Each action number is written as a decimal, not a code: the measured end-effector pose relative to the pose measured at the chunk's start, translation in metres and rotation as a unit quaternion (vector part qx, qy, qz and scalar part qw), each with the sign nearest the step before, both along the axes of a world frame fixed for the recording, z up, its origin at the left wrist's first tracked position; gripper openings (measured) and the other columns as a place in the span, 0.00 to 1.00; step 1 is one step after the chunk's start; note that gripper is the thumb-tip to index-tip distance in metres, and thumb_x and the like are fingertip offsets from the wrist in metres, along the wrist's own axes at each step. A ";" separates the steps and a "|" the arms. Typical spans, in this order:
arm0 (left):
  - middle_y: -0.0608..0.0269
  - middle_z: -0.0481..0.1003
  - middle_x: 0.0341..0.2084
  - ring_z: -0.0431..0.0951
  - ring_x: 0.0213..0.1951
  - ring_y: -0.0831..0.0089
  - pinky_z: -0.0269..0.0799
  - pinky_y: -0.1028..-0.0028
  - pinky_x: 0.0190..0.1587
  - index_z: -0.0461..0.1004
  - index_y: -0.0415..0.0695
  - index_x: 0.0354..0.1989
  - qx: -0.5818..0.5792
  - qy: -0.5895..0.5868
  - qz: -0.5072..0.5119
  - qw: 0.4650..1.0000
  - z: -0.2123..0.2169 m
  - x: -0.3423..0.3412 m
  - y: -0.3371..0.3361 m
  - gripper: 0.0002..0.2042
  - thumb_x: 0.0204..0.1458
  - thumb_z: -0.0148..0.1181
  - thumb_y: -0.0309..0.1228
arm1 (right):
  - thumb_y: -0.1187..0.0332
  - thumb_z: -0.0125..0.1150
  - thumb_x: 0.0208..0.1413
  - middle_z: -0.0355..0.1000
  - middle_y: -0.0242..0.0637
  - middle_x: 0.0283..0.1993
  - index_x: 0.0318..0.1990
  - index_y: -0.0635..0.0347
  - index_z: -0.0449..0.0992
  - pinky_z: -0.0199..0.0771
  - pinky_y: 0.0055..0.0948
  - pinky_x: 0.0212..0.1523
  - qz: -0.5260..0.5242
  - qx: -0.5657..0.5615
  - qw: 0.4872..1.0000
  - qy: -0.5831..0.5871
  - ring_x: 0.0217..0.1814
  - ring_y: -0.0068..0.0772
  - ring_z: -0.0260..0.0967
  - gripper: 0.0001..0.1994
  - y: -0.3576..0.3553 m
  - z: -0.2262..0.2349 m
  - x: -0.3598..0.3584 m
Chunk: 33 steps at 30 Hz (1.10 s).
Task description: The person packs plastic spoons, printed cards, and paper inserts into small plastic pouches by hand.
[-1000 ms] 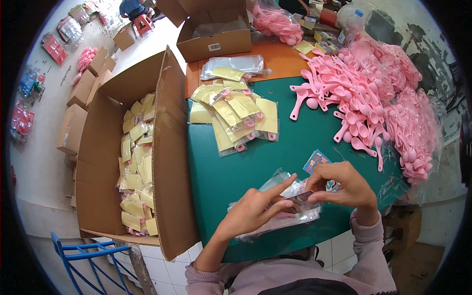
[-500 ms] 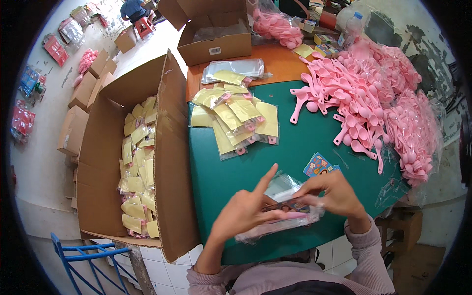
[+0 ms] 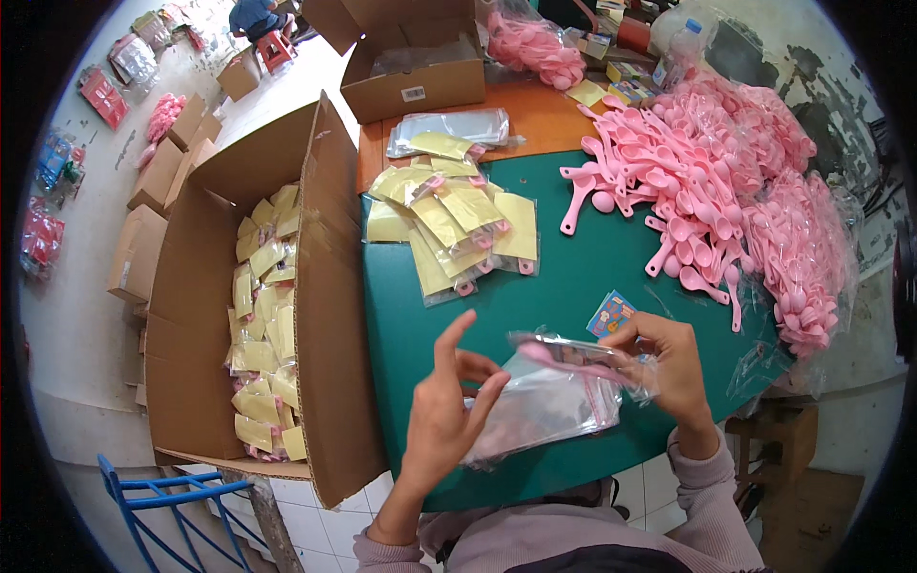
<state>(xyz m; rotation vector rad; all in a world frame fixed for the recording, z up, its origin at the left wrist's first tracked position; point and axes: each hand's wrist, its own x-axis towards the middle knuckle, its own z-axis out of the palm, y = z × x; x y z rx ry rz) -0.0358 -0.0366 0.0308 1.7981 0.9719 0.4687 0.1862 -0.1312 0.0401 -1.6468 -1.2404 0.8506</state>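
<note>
In my right hand (image 3: 669, 368) is a clear plastic bag with a pink spoon (image 3: 565, 361) inside, held tilted at its right end, fingers closed on it. My left hand (image 3: 441, 411) is just left of that bag, apart from it, with thumb and index finger spread and nothing visible between them. Beneath both hands lies a stack of clear plastic bags (image 3: 549, 415) on the green table (image 3: 401, 334). A few small blue printed cards (image 3: 611, 310) rest just beyond my right hand, which partly covers them.
Loose pink spoons (image 3: 678, 181) are heaped at the right, beside bulging bags of more spoons (image 3: 802, 258). Filled pouches with yellow backs (image 3: 458, 224) lie at the table's far left. A large cardboard box (image 3: 330, 306) of similar pouches stands left. A person (image 3: 256, 19) sits far off.
My left hand has let go of the bag and moved left, fingers opening. My right hand has lifted the bag with the spoon slightly up and right, uncovering the stack below.
</note>
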 end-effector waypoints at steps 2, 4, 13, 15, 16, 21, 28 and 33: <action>0.47 0.73 0.38 0.76 0.40 0.63 0.73 0.71 0.40 0.34 0.50 0.64 -0.153 -0.103 -0.022 0.983 -0.013 -0.009 -0.022 0.33 0.56 0.48 0.31 | 0.71 0.63 0.45 0.73 0.41 0.39 0.40 0.64 0.75 0.72 0.25 0.37 0.068 0.012 0.997 -0.029 0.37 0.31 0.71 0.13 0.001 0.006 -0.018; 0.40 0.68 0.45 0.72 0.47 0.54 0.72 0.65 0.44 0.20 0.54 0.63 -0.340 -0.219 -0.050 0.913 -0.025 -0.013 -0.042 0.30 0.61 0.32 0.33 | 0.66 0.60 0.49 0.66 0.45 0.53 0.50 0.62 0.68 0.68 0.36 0.48 0.245 0.032 0.960 -0.129 0.50 0.47 0.66 0.20 -0.002 0.010 -0.021; 0.42 0.70 0.42 0.74 0.45 0.60 0.72 0.70 0.45 0.30 0.48 0.64 -0.353 -0.199 0.031 0.914 -0.048 -0.018 -0.072 0.31 0.58 0.40 0.22 | 0.68 0.55 0.50 0.64 0.45 0.51 0.44 0.61 0.69 0.58 0.39 0.54 0.237 0.088 0.930 -0.268 0.56 0.46 0.59 0.13 0.005 -0.030 -0.045; 0.44 0.71 0.41 0.74 0.45 0.61 0.73 0.69 0.44 0.33 0.49 0.64 -0.357 -0.206 0.033 0.911 -0.049 -0.020 -0.073 0.31 0.57 0.41 0.21 | 0.69 0.56 0.48 0.64 0.42 0.43 0.39 0.61 0.70 0.59 0.39 0.49 0.298 0.042 0.936 -0.183 0.50 0.44 0.61 0.11 0.001 -0.023 -0.047; 0.45 0.71 0.41 0.75 0.43 0.63 0.73 0.69 0.45 0.34 0.48 0.65 -0.331 -0.192 0.034 0.923 -0.050 -0.020 -0.074 0.30 0.57 0.41 0.21 | 0.69 0.56 0.48 0.64 0.42 0.43 0.39 0.61 0.70 0.59 0.39 0.49 0.299 0.041 0.936 -0.182 0.50 0.44 0.61 0.11 -0.001 -0.021 -0.050; 0.51 0.73 0.36 0.75 0.39 0.72 0.72 0.72 0.46 0.36 0.46 0.65 -0.365 -0.208 0.055 0.906 -0.046 -0.020 -0.076 0.28 0.57 0.39 0.22 | 0.67 0.61 0.44 0.63 0.35 0.36 0.33 0.58 0.70 0.59 0.39 0.45 0.324 0.076 0.903 -0.274 0.44 0.37 0.60 0.10 -0.007 -0.022 -0.062; 0.58 0.72 0.28 0.70 0.27 0.81 0.66 0.81 0.31 0.39 0.45 0.65 -0.261 -0.155 0.032 0.952 -0.050 -0.017 -0.072 0.29 0.57 0.42 0.22 | 0.70 0.56 0.40 0.62 0.38 0.35 0.32 0.63 0.69 0.60 0.38 0.46 0.350 0.140 0.857 -0.352 0.42 0.37 0.61 0.10 -0.008 -0.021 -0.068; 0.60 0.73 0.26 0.71 0.28 0.82 0.66 0.82 0.31 0.43 0.44 0.64 -0.299 -0.195 0.065 0.932 -0.044 -0.005 -0.066 0.27 0.56 0.44 0.21 | 0.70 0.60 0.40 0.64 0.37 0.36 0.30 0.61 0.70 0.59 0.39 0.49 0.369 0.166 0.875 -0.267 0.44 0.35 0.62 0.09 -0.009 -0.016 -0.057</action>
